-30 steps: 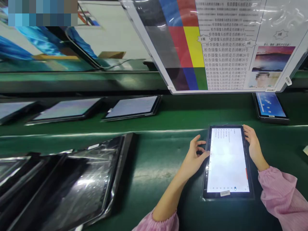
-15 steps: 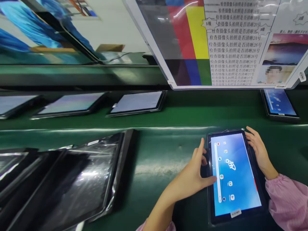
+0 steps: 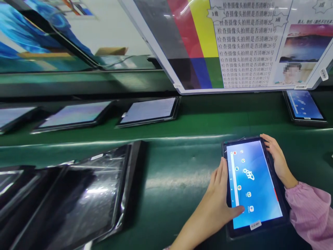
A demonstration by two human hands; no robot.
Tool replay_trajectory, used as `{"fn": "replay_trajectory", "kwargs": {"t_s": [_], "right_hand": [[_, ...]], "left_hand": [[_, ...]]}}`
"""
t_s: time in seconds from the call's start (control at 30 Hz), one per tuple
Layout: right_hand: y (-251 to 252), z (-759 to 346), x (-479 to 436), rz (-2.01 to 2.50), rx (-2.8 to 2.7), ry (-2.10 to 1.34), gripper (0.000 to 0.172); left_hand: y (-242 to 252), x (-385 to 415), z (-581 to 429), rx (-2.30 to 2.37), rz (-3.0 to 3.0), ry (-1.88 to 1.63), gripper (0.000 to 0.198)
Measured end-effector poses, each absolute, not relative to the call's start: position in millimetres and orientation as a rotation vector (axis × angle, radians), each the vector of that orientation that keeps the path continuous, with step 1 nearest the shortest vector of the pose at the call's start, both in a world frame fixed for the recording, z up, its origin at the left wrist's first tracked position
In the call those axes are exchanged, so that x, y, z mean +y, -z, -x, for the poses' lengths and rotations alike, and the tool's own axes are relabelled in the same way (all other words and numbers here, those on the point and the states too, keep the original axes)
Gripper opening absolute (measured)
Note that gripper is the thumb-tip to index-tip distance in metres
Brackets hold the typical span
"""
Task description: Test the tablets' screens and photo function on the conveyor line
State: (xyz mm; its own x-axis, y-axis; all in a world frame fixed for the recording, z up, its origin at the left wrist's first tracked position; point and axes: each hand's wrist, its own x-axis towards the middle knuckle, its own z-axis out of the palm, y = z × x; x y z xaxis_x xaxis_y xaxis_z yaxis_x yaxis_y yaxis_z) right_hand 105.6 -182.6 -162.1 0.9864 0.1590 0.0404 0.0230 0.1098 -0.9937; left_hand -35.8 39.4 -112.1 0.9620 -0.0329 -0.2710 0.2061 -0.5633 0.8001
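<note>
A lit tablet [image 3: 256, 187] with a blue home screen lies on the green bench in front of me, a small white label on its lower bezel. My left hand [image 3: 218, 198] holds its left edge, fingers along the side and thumb over the lower left of the screen. At the upper right edge, my right hand [image 3: 278, 159] has its fingers round the tablet's side; the fingertips are partly hidden behind it.
Several dark tablets in clear film [image 3: 91, 194] lie overlapped at left. Beyond a ridge, lit tablets [image 3: 149, 111] rest on a green strip, another tablet [image 3: 305, 106] at far right. A printed test chart [image 3: 195, 45] hangs above. A person in blue [image 3: 44, 27] is behind.
My left fingers have closed in against the tablet's left edge, and the thumb has slid further onto the screen. My right hand stays at the upper right edge. The view has shifted slightly.
</note>
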Motion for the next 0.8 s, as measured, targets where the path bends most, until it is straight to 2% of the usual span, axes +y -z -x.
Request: {"fn": "replay_trajectory", "kwargs": {"t_s": [0.17,0.3,0.47,0.8], "right_hand": [[163,-106,-183,1.471,-0.121,-0.103,0.051],[165,-108,-186,1.516,-0.076,-0.091,0.048],[162,-110,-188,1.552,-0.074,-0.059,0.042],[165,-114,-189,1.569,-0.079,-0.034,0.042]], "left_hand": [[113,51,23,0.202,-2.094,0.288,0.104],[128,51,13,0.220,-2.130,0.160,0.094],[140,50,6,0.239,-2.066,0.076,0.088],[134,47,5,0.240,-1.972,0.091,0.081]]}}
